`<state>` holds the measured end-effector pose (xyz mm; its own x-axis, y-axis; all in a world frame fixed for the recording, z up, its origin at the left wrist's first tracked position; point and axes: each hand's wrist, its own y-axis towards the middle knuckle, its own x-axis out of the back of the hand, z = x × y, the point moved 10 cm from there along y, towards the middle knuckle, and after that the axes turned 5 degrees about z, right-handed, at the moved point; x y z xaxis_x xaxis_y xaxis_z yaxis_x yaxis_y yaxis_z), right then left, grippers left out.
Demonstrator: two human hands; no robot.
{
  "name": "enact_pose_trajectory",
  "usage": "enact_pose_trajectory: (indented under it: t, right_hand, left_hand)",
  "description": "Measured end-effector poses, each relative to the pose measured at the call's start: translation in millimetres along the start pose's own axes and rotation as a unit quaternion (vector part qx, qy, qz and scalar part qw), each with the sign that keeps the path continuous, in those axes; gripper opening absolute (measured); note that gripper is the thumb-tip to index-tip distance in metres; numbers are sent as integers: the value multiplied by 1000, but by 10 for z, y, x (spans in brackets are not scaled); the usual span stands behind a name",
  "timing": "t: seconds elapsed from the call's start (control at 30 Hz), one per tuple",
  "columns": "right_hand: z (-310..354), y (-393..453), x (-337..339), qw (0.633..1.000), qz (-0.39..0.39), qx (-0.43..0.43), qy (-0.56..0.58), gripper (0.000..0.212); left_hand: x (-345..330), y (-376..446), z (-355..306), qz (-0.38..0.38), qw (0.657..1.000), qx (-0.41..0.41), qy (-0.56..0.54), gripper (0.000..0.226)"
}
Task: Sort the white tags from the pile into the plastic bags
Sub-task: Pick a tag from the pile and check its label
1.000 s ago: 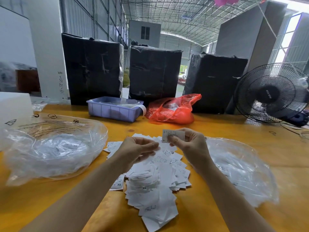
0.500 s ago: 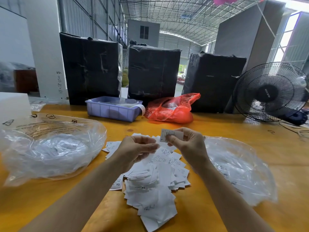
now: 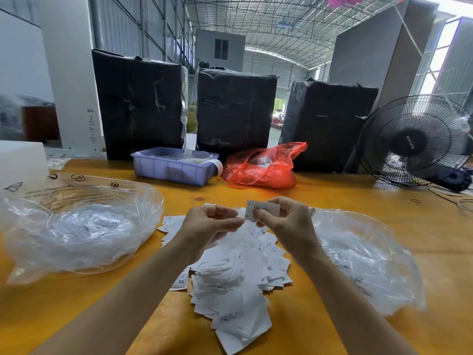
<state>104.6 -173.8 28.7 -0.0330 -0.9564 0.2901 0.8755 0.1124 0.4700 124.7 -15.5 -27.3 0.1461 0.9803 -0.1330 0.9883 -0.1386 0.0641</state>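
Note:
A pile of white tags lies on the yellow table in front of me, some printed XS. My right hand pinches one white tag marked L, held up above the far end of the pile. My left hand is just left of it, fingers curled with the fingertips close to the tag's left edge; whether it holds anything is unclear. A clear plastic bag with tags inside lies to the left. A second clear plastic bag with tags lies to the right.
At the back of the table stand a lavender plastic bin, a red plastic bag and three black wrapped bales. A black fan stands at the back right, a white box at the far left.
My right hand has turned the held tag slightly and my left hand's fingertips have come closer to it. The pile and both bags have not moved.

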Motion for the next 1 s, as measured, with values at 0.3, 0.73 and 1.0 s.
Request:
enact_pose_trajectory:
  t: [0.3,0.73,1.0]
  right_hand:
    - [32,10,83,999,-29,5,44,17]
    - [-12,1,-8,1000,7,-6,-6,7]
    - [-119,5,-117,996,69,-53,24,8]
  left_hand:
    - [-27,-22,-12,4,1000,7,-3,31]
    - [-15,-35,-17,-2,1000,9,-15,29]
    - [10,-19,2,-15,1000,10,-10,23]
